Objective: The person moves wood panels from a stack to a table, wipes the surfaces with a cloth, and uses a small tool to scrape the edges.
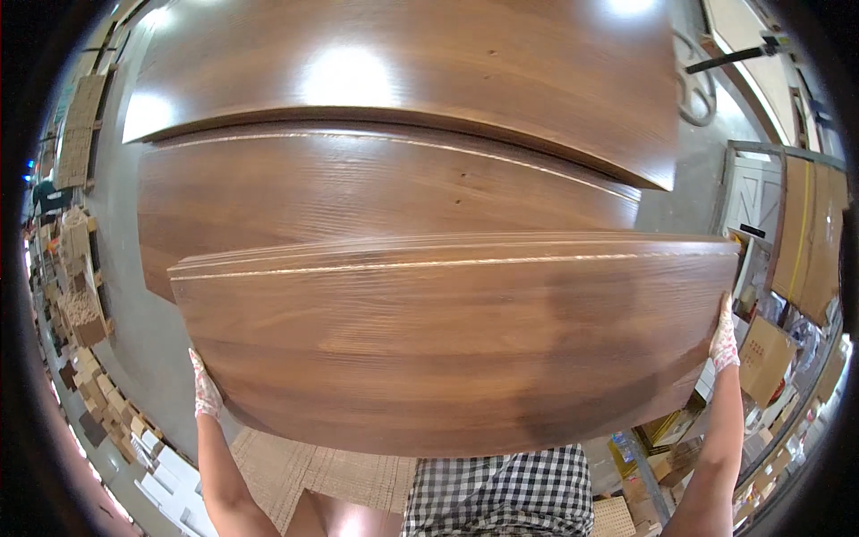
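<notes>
A long brown wood-grain panel [429, 349] spans the view in front of my body, tilted, with a thin pale line along its upper edge. My left hand [205, 387], in a light patterned glove, grips its left end. At the right end my right hand [726, 336], gloved alike, holds the panel with the fingers lying along its edge. Most fingers of both hands are hidden behind the board. Just beyond lies a similar brown panel [358, 183], partly covered by the one I hold.
A larger brown board [501, 72] lies at the far side, overhead lights reflected on it. Cardboard boxes [768, 360] and a metal-framed rack [729, 192] stand at the right. Stacked wooden pieces [82, 304] line the left. Corrugated cardboard [313, 465] lies below.
</notes>
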A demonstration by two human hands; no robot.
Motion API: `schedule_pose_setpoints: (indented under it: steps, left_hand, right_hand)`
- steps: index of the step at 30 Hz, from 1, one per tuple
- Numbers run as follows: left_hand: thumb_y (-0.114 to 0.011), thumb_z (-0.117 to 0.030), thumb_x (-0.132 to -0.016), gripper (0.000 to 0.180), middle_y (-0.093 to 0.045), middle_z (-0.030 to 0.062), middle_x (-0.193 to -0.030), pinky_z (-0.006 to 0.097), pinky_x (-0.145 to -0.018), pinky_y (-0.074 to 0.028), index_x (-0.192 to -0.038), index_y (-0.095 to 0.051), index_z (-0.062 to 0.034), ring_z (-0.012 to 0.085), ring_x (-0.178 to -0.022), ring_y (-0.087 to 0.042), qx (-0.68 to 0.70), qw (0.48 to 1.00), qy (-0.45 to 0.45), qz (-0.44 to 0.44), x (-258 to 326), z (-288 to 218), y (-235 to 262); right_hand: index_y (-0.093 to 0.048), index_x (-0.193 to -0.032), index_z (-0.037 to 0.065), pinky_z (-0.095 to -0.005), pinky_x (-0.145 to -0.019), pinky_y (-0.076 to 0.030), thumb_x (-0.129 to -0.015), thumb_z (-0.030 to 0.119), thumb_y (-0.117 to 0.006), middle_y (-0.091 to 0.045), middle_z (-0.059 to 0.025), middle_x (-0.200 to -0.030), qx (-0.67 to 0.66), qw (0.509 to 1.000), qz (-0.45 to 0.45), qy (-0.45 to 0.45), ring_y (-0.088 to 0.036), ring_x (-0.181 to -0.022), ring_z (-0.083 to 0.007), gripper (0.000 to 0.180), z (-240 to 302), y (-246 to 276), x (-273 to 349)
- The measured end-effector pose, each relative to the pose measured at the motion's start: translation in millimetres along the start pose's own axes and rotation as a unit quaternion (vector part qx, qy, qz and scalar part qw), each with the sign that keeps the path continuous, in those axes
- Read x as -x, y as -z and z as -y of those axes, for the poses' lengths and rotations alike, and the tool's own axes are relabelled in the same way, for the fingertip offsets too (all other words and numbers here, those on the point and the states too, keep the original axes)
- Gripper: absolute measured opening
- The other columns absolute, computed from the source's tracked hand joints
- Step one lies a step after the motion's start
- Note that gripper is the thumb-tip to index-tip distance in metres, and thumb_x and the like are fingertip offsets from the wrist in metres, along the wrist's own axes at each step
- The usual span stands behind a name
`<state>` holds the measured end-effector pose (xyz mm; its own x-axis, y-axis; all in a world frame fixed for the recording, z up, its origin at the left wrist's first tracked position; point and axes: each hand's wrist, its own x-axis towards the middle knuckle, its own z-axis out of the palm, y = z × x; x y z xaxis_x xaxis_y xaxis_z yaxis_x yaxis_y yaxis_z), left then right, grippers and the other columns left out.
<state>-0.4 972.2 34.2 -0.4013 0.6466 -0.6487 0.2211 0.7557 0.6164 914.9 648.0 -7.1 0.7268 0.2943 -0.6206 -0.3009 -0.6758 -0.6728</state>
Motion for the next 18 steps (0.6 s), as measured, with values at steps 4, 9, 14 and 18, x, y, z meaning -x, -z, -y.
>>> schedule_pose_setpoints:
  steps: [4, 9, 14, 18]
  left_hand:
    - [-0.032, -0.058, -0.092, 0.073, -0.027, 0.0064, -0.146, 0.035, -0.109, -0.021, -0.144, -0.020, -0.0086, 0.0217, -0.133, -0.027, 0.019, 1.000, 0.003, -0.003, 5, 2, 14]
    - [-0.028, -0.065, -0.088, 0.078, -0.026, 0.0074, -0.147, 0.038, -0.109, -0.022, -0.144, -0.021, -0.0113, 0.0246, -0.134, -0.026, -0.089, 0.993, 0.068, 0.047, 91, -51, -38]
    - [-0.026, -0.060, -0.092, 0.072, -0.032, 0.0078, -0.144, 0.037, -0.108, -0.023, -0.143, -0.026, -0.0085, 0.0252, -0.131, -0.030, -0.051, 0.987, 0.099, 0.113, 95, -10, 19]
    - [-0.026, -0.060, -0.092, 0.072, -0.031, 0.0072, -0.144, 0.037, -0.108, -0.023, -0.143, -0.025, -0.0087, 0.0249, -0.132, -0.029, -0.111, 0.977, 0.049, 0.173, 96, -59, 12]
  right_hand:
    - [-0.023, -0.143, 0.004, -0.0307, -0.111, -0.012, -0.090, 0.055, -0.042, -0.020, -0.0054, -0.149, 0.039, 0.999, 0.007, -0.004, -0.016, -0.137, -0.0175, 0.075, 5, -20, 15]
    - [-0.025, -0.142, 0.002, -0.0314, -0.111, -0.015, -0.091, 0.057, -0.039, -0.029, -0.0110, -0.145, 0.150, 0.988, 0.038, -0.029, -0.022, -0.136, -0.0211, 0.076, 47, -18, 60]
    - [-0.046, -0.130, 0.002, -0.0320, -0.101, -0.028, -0.088, 0.062, -0.037, -0.052, -0.0118, -0.122, 0.326, 0.945, 0.015, -0.034, -0.043, -0.117, -0.0216, 0.074, 17, 38, 115]
    - [-0.055, -0.119, 0.000, -0.0313, -0.093, -0.034, -0.084, 0.064, -0.045, -0.056, -0.0052, -0.108, 0.227, 0.967, -0.023, -0.115, -0.047, -0.103, -0.0184, 0.074, -15, 79, 174]
